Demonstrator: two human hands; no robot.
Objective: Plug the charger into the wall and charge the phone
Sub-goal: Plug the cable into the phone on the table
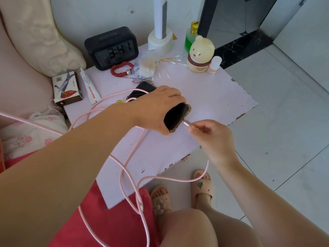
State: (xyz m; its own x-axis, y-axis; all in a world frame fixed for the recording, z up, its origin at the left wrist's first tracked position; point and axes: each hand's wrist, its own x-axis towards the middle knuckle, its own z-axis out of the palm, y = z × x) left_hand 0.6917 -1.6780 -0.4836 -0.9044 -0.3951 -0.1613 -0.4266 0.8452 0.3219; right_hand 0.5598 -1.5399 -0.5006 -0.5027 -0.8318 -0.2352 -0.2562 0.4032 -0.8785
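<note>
Bare knees (204, 227) fill the bottom of the view, with two slippers (183, 195) on the tiled floor just past them. Beside them a red cushion (110, 220) lies under loops of pink cable (137, 189), which hang off the table's near edge and run back up across its top.

On the pale table (222, 97), near the right edge, the left hand (156, 109) comes in from the left and clamps over a dark phone (178, 115), fingers wrapped around its far side and thumb against its near side, holding it against the tabletop. Just to the right, the right hand (211, 132) pinches the cable's plug (187, 123) between thumb and fingertip, its metal tip touching the phone's end; whether it is fully seated I cannot tell. More cable curls behind the left wrist, next to a black pouch (142, 90).

Farther back, at the left edge, sit a small box (66, 88) and a white tube (89, 86). Toward the far edge are a red bracelet (122, 69), scattered cotton swabs (167, 65), a black clock (112, 48), a bear-shaped jar (200, 54), a small white bottle (214, 65), a green bottle (191, 37) and a white stand (161, 39) against the wall.
</note>
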